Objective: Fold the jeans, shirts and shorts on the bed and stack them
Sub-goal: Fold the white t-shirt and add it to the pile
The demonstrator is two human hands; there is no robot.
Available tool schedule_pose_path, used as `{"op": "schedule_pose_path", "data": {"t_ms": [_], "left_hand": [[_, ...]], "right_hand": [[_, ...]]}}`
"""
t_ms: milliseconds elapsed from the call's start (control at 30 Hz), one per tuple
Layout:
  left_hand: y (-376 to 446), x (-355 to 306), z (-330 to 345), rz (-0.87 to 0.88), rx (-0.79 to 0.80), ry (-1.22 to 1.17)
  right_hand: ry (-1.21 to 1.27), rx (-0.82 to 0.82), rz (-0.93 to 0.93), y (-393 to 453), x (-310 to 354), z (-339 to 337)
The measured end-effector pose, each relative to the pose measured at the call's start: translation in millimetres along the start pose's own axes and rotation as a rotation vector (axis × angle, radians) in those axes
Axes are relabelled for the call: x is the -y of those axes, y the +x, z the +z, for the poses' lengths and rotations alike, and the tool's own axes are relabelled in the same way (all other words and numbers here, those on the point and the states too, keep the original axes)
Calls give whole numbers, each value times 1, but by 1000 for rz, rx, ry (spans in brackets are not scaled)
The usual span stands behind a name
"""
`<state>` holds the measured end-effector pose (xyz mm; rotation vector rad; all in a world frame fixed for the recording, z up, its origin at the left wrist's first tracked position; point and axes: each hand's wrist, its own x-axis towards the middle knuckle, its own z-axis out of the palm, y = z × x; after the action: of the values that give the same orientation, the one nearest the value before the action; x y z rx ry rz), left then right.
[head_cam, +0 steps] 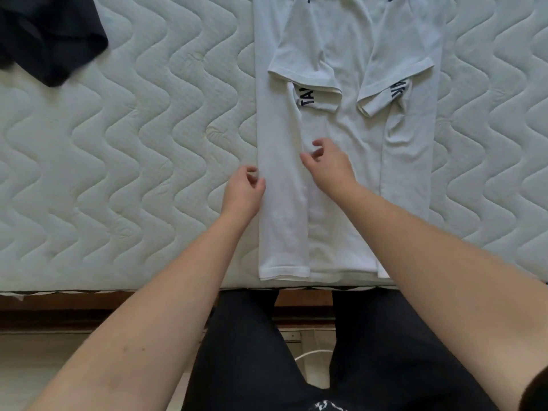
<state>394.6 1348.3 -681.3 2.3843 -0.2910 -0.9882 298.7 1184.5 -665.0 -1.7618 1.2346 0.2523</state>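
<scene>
A white T-shirt (350, 129) lies face down on the mattress, its hem at the bed's near edge. Both long sides and both sleeves are folded in over the back, and dark letters show at the folds. My left hand (243, 192) hovers at the shirt's left folded edge with fingers loosely curled, holding nothing that I can see. My right hand (327, 166) is over the inner edge of the left fold, fingers and thumb loosely curled just above the cloth. A dark navy garment (50, 40) lies crumpled at the far left of the bed.
The quilted white mattress (133, 158) stretches left and right of the shirt. Its near edge (118, 287) runs across the view above a dark wooden bed frame. My legs in black trousers stand against the frame below the shirt.
</scene>
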Motion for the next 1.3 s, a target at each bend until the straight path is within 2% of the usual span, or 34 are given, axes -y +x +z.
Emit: {"op": "schedule_pose_path", "data": {"t_ms": [200,367,467,533,600,667,767,900,1000,1133,1300], "left_hand": [[66,-43,-5,-37,-50,-90],[87,-53,-14,-55,-48,81],[88,-60,-17,46,-63,146],[88,-68,-15,173,-75,144],[90,-80,-8,262,-52,122],[94,-92,1,292,-23,110],[101,-102,11,282,13,71],[107,-98,12,267,42,38],[111,-94,11,291,66,65],[112,-97,11,335,69,98],[117,-104,11,299,91,134]], "right_hand": [[12,17,36,62,42,5],[-200,-3,118,68,27,7],[-187,-75,197,72,26,-5],[-134,-185,105,76,27,-14],[-136,-267,-82,79,28,-18],[-186,-246,-231,84,32,-18],[-329,-137,-286,94,39,-14],[-407,-168,-295,103,46,-10],[-310,-246,-294,104,48,-11],[0,-268,-163,102,46,-19],[-11,-193,-122,97,45,-23]]}}
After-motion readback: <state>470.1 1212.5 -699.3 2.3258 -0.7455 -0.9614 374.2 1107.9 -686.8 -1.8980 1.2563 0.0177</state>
